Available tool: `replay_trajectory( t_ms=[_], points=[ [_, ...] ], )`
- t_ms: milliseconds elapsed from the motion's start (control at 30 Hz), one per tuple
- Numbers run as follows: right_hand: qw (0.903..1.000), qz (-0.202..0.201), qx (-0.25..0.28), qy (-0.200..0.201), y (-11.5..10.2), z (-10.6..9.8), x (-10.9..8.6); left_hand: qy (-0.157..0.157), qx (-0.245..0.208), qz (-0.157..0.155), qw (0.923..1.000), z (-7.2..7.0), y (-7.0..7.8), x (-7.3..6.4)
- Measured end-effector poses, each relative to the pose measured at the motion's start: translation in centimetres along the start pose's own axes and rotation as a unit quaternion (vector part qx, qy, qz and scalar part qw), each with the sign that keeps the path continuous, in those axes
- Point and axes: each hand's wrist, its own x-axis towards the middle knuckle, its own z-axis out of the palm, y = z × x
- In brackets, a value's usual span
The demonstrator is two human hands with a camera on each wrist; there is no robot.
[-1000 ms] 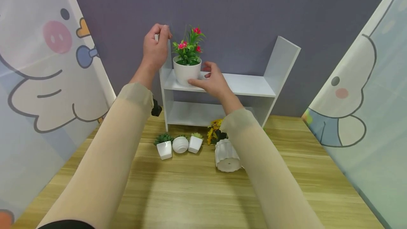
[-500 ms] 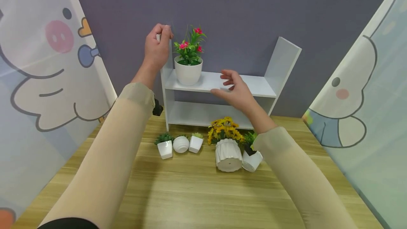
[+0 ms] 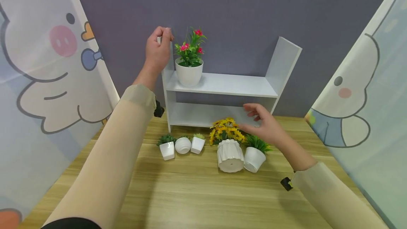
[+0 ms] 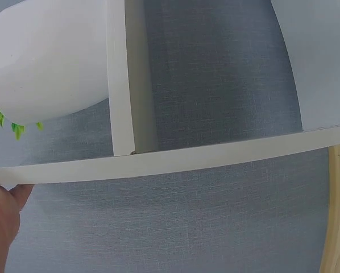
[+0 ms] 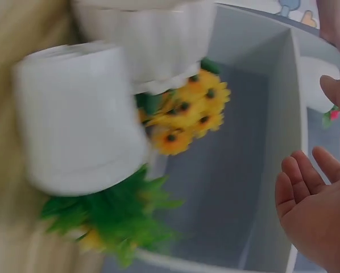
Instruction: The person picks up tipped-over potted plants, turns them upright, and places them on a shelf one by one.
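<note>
My left hand [image 3: 158, 50] grips the top of the left side panel of a white two-tier shelf [image 3: 222, 83]; in the left wrist view its thumb and palm [image 4: 2, 219] show against the panel edge. On the upper board, at the left end, stands a white pot with pink flowers [image 3: 189, 73]. My right hand [image 3: 265, 124] is in the air with fingers apart, holding nothing. Below it are a lying ribbed white pot with yellow flowers [image 3: 230, 154] and a tilted white pot with a green plant [image 3: 254, 159], both larger and blurred in the right wrist view.
Three small white succulent pots lie in a row before the shelf: one at left [image 3: 167, 150], a round one [image 3: 182, 145] and another [image 3: 198, 144]. Cartoon panels [image 3: 47, 52] flank the wooden table [image 3: 197, 197]. A grey wall [image 3: 235, 10] stands behind.
My right hand has let go of the pot with pink flowers and moved right and down, over the potted plants on the table. The left hand keeps its grip on the panel.
</note>
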Motion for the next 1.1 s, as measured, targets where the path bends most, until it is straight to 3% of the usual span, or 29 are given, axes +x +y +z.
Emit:
replay_trajectory(
  t_ms=[300, 533, 700, 1100],
  points=[
    [0.9989, 0.021, -0.040, -0.008, 3.4, -0.2, -5.7, 0.003, -0.009, 0.011, 0.9999, 0.2, -0.1, 0.0],
    [0.9966, 0.030, -0.076, -0.016, 5.2, 0.4, -8.8, 0.003, -0.014, 0.012, 0.9998, 0.3, -0.1, 0.2],
    [0.9947, 0.030, -0.095, -0.027, 6.3, 1.2, -9.8, 0.006, -0.011, 0.008, 0.9999, 0.2, -0.2, 0.2],
    [0.9931, 0.045, -0.099, -0.044, 7.3, 2.7, -10.0, 0.006, -0.011, 0.012, 0.9998, 0.2, -0.3, 0.3]
  ],
)
